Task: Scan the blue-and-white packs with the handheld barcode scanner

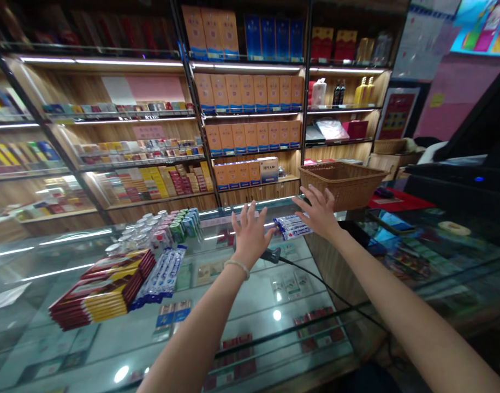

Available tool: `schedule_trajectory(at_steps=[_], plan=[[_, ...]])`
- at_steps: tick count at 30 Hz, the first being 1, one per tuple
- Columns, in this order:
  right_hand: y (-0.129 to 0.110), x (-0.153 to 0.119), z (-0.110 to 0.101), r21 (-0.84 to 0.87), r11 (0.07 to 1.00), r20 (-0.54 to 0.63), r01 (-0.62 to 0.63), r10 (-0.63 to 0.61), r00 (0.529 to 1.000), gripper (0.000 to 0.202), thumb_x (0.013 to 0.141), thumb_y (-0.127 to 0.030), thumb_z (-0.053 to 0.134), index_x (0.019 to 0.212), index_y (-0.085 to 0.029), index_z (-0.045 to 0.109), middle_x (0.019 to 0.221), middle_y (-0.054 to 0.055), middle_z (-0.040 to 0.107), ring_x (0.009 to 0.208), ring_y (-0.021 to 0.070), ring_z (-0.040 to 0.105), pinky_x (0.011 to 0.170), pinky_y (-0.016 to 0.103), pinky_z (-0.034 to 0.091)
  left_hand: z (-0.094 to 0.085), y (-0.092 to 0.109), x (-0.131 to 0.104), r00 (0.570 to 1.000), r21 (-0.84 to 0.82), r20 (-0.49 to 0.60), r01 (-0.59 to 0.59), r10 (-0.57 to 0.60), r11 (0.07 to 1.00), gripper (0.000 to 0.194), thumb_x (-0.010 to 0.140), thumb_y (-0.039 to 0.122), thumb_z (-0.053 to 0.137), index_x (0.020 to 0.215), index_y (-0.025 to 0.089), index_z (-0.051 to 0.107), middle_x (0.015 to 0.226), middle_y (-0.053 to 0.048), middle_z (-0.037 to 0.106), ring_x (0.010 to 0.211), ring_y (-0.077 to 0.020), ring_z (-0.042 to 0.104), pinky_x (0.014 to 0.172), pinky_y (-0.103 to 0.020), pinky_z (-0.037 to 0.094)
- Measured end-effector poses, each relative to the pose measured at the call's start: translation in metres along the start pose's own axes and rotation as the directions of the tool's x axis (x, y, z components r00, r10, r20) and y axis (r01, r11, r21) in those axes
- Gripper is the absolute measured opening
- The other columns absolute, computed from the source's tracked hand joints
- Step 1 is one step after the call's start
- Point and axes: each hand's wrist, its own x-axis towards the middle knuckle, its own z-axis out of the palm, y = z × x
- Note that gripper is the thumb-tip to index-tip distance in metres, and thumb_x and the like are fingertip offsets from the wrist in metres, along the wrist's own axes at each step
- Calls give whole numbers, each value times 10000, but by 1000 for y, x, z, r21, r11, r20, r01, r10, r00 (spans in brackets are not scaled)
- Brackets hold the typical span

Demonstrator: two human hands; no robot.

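My left hand (252,234) reaches out over the glass counter (274,327), fingers spread, with a bracelet on the wrist. Behind that hand, partly hidden, lies a dark corded device (271,255), perhaps a scanner. Fingers apart, my right hand (317,212) is over the right end of a small row of blue-and-white wrapped sticks (291,226); I cannot tell whether it touches them. Left of my hands, more blue-and-white wrapped sticks (162,274) lie beside stacked red-and-yellow packets (106,286). Nothing shows in either hand.
Several small canisters (164,226) stand behind the packets. A wicker basket (344,185) sits beyond my right hand. The device's black cable (327,286) runs toward the lower right. A dark monitor (479,120) is at right. Stocked shelves (250,114) line the back wall.
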Motion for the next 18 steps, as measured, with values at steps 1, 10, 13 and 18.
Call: schedule_trajectory(at_steps=[1, 10, 13, 18], plan=[[4, -4, 1, -6, 1000, 2, 2, -2, 1000, 483, 977, -367, 570, 1457, -321, 590, 1639, 105, 429, 1518, 331, 281, 1227, 602, 70, 3, 3, 3, 1000, 0, 9, -8, 8, 1000, 631, 929, 496, 638, 1499, 243, 540, 1693, -172, 321, 1570, -386, 243, 1257, -690, 121], [28, -17, 14, -20, 995, 23, -96, 97, 995, 468, 962, -413, 616, 1421, -325, 623, 1641, 127, 410, 1507, 339, 284, 1204, 613, 106, 32, 32, 18, 989, -91, 100, -103, 112, 990, 616, 924, 545, 628, 1478, 285, 559, 1698, -140, 317, 1565, -361, 258, 1251, -664, 186], [33, -17, 13, -31, 993, 58, -114, 115, 992, 482, 949, -416, 633, 1424, -332, 623, 1651, 120, 390, 1502, 350, 275, 1200, 620, 113, 37, 36, 26, 987, -92, 112, -107, 117, 990, 618, 917, 525, 645, 1478, 279, 560, 1698, -142, 318, 1564, -364, 258, 1251, -661, 191], [37, -18, 8, -51, 988, 94, -146, 151, 984, 516, 954, -434, 622, 1462, -346, 589, 1674, 108, 342, 1512, 357, 252, 1204, 620, 123, 50, 37, 37, 974, -116, 209, -66, 89, 991, 607, 884, 509, 689, 1437, 272, 606, 1672, -156, 363, 1549, -389, 288, 1228, -679, 239]])
